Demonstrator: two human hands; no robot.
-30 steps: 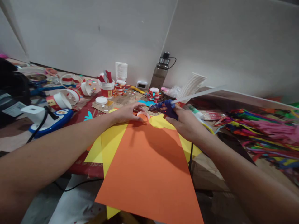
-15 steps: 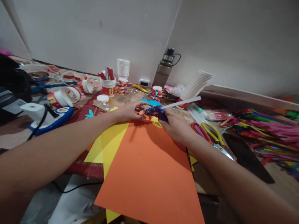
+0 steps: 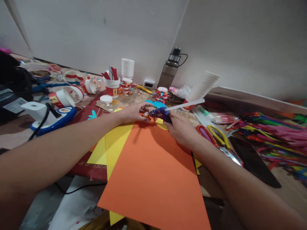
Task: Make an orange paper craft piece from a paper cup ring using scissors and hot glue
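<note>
At twelve o'clock on the big, flat orange paper sheet, two bare hands are close together. The left hand bends its thumb and fingers into a C shape, with a gap between them. A little orange piece with a pale edge sits at that gap, by the thumb tip. It is small and partly hidden, so I cannot tell if the fingers pinch it or only touch it.

The right hand has its fingers curled around the dark blue plastic glue gun. I cannot see each finger well. The gun's nose points to nine o'clock, close to the left thumb and the little orange piece. A long white glue stick pokes out the back, toward two o'clock.

Just under the gun is a round yellow paper piece. Bright blue paper shapes lie near it, between eleven and twelve o'clock. Scissors with red and yellow handles lie at four o'clock from the gun, beside the right arm.
</note>
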